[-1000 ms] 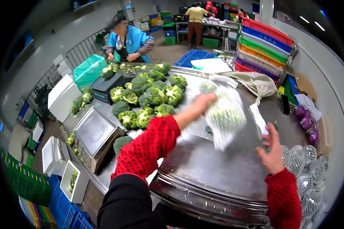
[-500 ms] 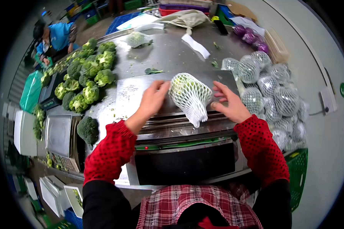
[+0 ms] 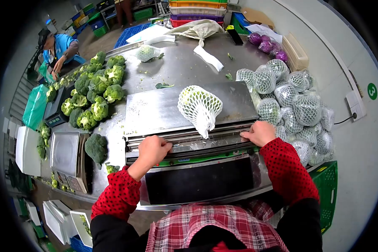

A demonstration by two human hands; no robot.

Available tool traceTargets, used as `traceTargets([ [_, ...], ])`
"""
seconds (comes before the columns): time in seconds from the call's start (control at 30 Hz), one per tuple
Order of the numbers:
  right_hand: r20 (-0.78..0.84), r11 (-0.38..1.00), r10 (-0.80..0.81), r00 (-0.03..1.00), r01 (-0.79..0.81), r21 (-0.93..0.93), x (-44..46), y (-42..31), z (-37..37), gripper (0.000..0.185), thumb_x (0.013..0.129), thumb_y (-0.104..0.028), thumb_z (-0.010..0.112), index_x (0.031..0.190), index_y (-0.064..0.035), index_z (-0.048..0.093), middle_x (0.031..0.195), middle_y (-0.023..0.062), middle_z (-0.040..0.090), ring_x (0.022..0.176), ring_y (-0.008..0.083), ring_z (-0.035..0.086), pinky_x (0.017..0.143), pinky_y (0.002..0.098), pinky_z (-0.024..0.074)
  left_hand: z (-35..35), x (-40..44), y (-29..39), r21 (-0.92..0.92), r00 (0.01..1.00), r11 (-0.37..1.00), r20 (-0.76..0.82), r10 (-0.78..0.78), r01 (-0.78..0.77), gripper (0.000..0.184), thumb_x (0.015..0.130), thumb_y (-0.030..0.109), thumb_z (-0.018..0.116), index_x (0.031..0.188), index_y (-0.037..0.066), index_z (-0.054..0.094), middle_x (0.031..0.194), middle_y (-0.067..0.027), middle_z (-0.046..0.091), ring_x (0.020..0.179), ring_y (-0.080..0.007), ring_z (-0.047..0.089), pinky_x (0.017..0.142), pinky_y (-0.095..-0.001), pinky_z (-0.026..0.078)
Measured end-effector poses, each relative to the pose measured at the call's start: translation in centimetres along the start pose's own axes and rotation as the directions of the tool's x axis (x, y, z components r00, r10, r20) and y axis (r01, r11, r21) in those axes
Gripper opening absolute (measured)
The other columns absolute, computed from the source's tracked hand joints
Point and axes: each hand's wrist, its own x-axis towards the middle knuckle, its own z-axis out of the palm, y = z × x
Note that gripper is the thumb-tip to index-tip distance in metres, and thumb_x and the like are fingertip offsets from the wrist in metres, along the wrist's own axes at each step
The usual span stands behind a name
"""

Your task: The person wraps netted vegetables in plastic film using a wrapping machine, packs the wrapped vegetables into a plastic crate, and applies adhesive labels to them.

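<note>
A head of broccoli in white foam netting (image 3: 199, 105) lies on the metal plate of the wrapping machine (image 3: 155, 111), its gathered net end toward me. My left hand (image 3: 154, 150) is closed at the left part of the machine's front rollers, fingers pinched together. At the right end of the same rollers my right hand (image 3: 260, 133) is also closed, thumb against the fingers. Whatever thin material the fingers hold is too hard to make out. Both hands are apart from the netted broccoli.
Bare broccoli (image 3: 98, 82) is piled at the left beside two scales (image 3: 65, 153). Wrapped netted heads (image 3: 311, 110) are heaped at the right, near purple bundles (image 3: 266, 44). A co-worker in blue (image 3: 63, 46) stands at the far left. A phone (image 3: 235, 37) lies at the back.
The netted broccoli was carried over and now rests on the machine plate. Both hands have left its sides, come down toward me to the front rollers and closed.
</note>
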Motion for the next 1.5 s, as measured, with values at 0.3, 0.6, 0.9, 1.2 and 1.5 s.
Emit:
traceTargets([
  [0.3, 0.251, 0.162, -0.447, 0.858, -0.199, 0.967, -9.9, -0.1, -6.9, 0.037, 0.100, -0.026, 0.042, 0.074, -0.0021, 0.055, 0.063, 0.0100, 0.060, 0.051, 0.0159, 0.059, 0.045, 0.0276, 0.0472, -9.7, -10.0, 1.6, -0.885, 0.874, 0.288, 0.433, 0.222, 0.365, 0.035, 0.099, 0.013, 0.048, 0.066, 0.002, 0.053, 0.058, -0.0133, 0.058, 0.050, -0.0197, 0.058, 0.047, -0.0301, 0.047],
  [0.6, -0.389, 0.562, -0.119, 0.913, 0.385, 0.732, 13.6, -5.2, 1.4, 0.023, 0.096, -0.016, 0.052, 0.090, 0.0031, 0.065, 0.096, 0.0083, 0.068, 0.091, 0.0137, 0.061, 0.087, 0.0278, 0.0471, 0.9, 19.0, -2.3, -0.139, 0.903, 0.911, -0.252, 0.347, -0.389, 0.024, 0.096, 0.020, 0.054, 0.091, -0.003, 0.058, 0.078, -0.0177, 0.064, 0.068, -0.0244, 0.055, 0.066, -0.0349, 0.047],
  [0.9, -0.304, 0.341, -0.597, 0.742, 0.578, 0.742, 10.5, -7.7, -1.1, 0.035, 0.084, 0.001, 0.060, 0.118, -0.0009, 0.062, 0.114, 0.0162, 0.065, 0.111, 0.0264, 0.061, 0.096, 0.0348, 0.0457, -4.1, 10.5, 0.0, -0.040, 0.787, 0.790, 0.073, 0.613, -0.611, 0.086, 0.075, -0.007, 0.055, 0.152, 0.020, 0.027, 0.154, -0.0232, 0.026, 0.103, -0.0408, 0.062, 0.081, -0.0409, 0.055],
  [1.2, -0.162, 0.523, -0.507, 0.846, 0.452, 0.723, 2.9, -6.3, -5.3, 0.038, 0.072, -0.007, 0.076, 0.108, -0.0018, 0.066, 0.101, 0.0141, 0.068, 0.096, 0.0257, 0.065, 0.085, 0.0337, 0.0488, -2.9, 7.5, 2.6, -0.016, 0.504, 0.543, -0.394, 0.769, -0.840, 0.066, 0.069, 0.030, 0.071, 0.127, 0.002, 0.058, 0.104, -0.0176, 0.068, 0.082, -0.0318, 0.069, 0.068, -0.0395, 0.056],
  [1.5, 0.591, 0.308, -0.345, 0.729, -0.507, 0.805, -13.0, -4.4, 3.3, 0.040, 0.098, -0.034, 0.047, 0.108, 0.0029, 0.059, 0.087, 0.0160, 0.070, 0.067, 0.0220, 0.066, 0.056, 0.0283, 0.0514, 4.1, -11.3, -1.5, -0.876, 0.720, 0.379, 0.468, 0.512, 0.299, 0.041, 0.093, 0.039, 0.062, 0.087, -0.002, 0.070, 0.079, -0.0083, 0.071, 0.070, -0.0137, 0.067, 0.065, -0.0251, 0.054],
])
